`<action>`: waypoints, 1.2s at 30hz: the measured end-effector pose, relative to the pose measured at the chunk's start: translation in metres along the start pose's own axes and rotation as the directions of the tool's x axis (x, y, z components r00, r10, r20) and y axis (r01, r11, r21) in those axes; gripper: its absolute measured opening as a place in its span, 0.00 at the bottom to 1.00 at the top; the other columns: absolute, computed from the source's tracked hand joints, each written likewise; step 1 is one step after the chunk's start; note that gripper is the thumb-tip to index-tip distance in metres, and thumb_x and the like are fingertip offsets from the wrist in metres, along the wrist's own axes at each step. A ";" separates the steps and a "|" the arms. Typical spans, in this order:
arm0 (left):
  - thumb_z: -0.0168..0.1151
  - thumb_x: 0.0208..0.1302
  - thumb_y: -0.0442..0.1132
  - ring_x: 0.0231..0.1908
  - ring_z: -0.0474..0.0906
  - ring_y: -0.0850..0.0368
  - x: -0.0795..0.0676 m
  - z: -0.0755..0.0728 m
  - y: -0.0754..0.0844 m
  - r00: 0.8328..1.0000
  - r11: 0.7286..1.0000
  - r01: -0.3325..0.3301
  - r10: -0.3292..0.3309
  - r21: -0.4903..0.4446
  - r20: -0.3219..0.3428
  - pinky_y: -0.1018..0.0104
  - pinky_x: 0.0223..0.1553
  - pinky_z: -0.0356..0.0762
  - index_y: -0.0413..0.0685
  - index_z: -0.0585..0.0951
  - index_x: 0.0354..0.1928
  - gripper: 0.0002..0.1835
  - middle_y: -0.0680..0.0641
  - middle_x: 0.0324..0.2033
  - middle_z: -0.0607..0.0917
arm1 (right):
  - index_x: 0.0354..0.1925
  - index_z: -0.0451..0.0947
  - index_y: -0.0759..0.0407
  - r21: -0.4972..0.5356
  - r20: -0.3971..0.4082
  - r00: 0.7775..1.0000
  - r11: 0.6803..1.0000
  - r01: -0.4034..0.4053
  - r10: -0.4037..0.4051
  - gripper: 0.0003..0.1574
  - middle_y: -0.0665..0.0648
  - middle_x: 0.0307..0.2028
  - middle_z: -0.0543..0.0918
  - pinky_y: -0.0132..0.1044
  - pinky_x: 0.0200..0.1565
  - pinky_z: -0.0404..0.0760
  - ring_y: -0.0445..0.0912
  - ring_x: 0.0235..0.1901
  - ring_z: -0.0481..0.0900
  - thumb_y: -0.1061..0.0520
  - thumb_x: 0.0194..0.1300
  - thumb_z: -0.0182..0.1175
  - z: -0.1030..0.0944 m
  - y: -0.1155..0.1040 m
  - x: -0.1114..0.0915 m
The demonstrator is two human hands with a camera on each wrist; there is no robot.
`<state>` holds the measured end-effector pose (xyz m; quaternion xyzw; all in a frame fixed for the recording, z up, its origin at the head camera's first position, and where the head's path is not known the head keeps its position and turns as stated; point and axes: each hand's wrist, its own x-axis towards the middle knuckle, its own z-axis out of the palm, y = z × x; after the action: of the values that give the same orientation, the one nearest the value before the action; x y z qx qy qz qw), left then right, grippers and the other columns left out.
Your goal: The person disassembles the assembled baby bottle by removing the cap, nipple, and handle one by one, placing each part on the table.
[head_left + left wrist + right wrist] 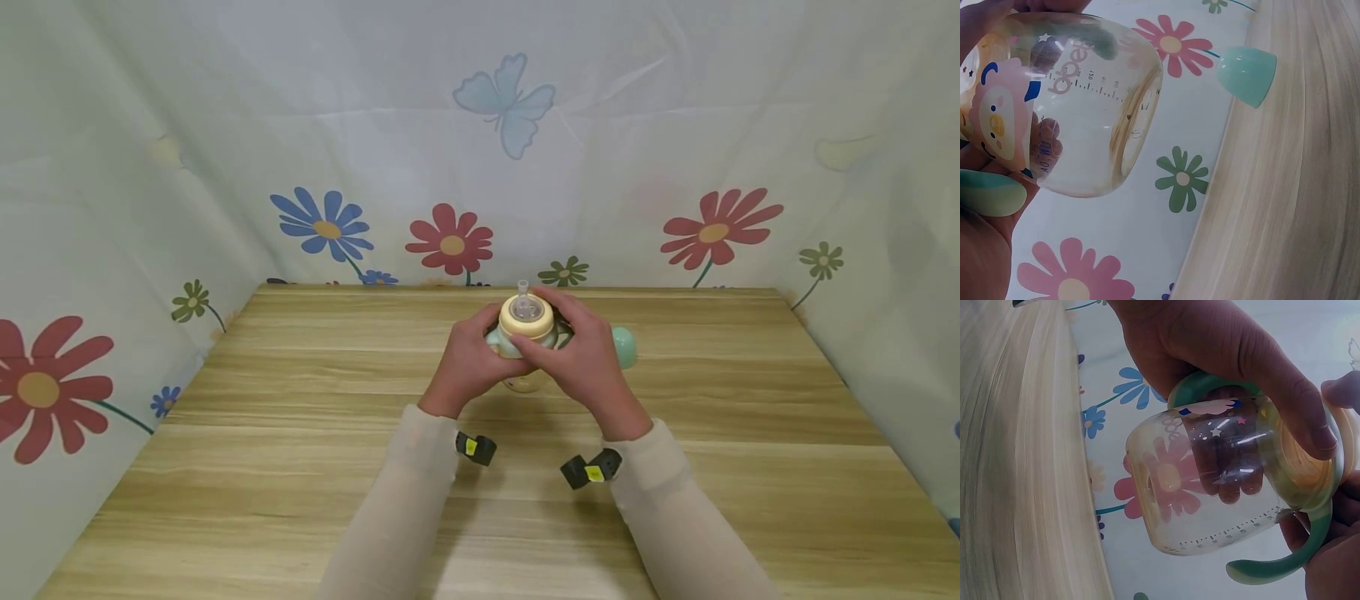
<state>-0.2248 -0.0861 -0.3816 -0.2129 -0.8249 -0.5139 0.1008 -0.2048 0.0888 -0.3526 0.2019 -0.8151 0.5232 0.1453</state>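
Note:
A clear baby bottle (527, 383) with a cream collar and a clear spout on top stands upright between both hands. My left hand (474, 354) grips its left side, the thumb near the collar and fingertips visible through the clear wall in the left wrist view. My right hand (581, 350) grips the collar from the right, its thumb across the front. Mint-green handles (1269, 569) curve out from both sides of the bottle. A pink cartoon animal (1000, 115) and measuring marks are printed on the wall. The bottle's base is above the tabletop in both wrist views.
A mint-green domed cap (624, 347) rests on the wooden table (300, 433), just right of my right hand. White curtains (360, 150) printed with flowers and a butterfly hang along the back and sides of the table. Black wrist cameras (477, 448) stick inward from both sleeves.

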 end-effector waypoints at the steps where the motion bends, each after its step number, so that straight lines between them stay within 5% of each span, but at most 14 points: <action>1: 0.79 0.45 0.50 0.46 0.81 0.59 0.000 0.000 0.000 1.000 1.000 -0.001 0.001 -0.001 0.002 0.62 0.47 0.82 0.55 0.77 0.59 0.36 0.54 0.51 0.83 | 0.65 0.71 0.47 0.004 0.003 1.000 1.000 -0.001 0.001 0.41 0.51 0.61 0.77 0.47 0.57 0.78 0.46 0.57 0.77 0.45 0.54 0.72 0.000 0.000 0.000; 18: 0.78 0.46 0.48 0.46 0.81 0.58 -0.002 0.001 0.001 0.999 0.998 -0.036 0.037 0.052 -0.023 0.62 0.47 0.83 0.51 0.76 0.60 0.36 0.51 0.52 0.84 | 0.68 0.67 0.47 -0.027 0.018 1.000 1.000 -0.002 0.002 0.44 0.51 0.63 0.75 0.48 0.58 0.77 0.46 0.57 0.76 0.44 0.55 0.71 0.000 0.002 -0.002; 28: 0.78 0.47 0.47 0.53 0.81 0.54 -0.003 0.008 0.004 0.993 0.992 -0.073 0.082 0.104 -0.084 0.54 0.54 0.80 0.48 0.75 0.60 0.36 0.48 0.55 0.83 | 0.66 0.69 0.51 -0.118 -0.089 0.996 0.993 0.017 -0.027 0.48 0.54 0.58 0.76 0.51 0.56 0.77 0.48 0.56 0.76 0.40 0.51 0.73 0.006 0.002 -0.003; 36: 0.79 0.46 0.47 0.55 0.80 0.55 -0.004 0.011 0.005 0.994 0.987 -0.064 0.077 0.150 -0.078 0.60 0.55 0.79 0.48 0.74 0.62 0.39 0.48 0.56 0.83 | 0.62 0.72 0.55 -0.144 -0.142 0.988 0.989 0.035 -0.056 0.47 0.55 0.56 0.77 0.50 0.56 0.77 0.49 0.56 0.75 0.39 0.48 0.75 0.012 0.003 -0.003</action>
<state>-0.2188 -0.0752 -0.3844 -0.2122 -0.8477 -0.4560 0.1687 -0.2036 0.0800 -0.3613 0.1707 -0.8325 0.4740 0.2304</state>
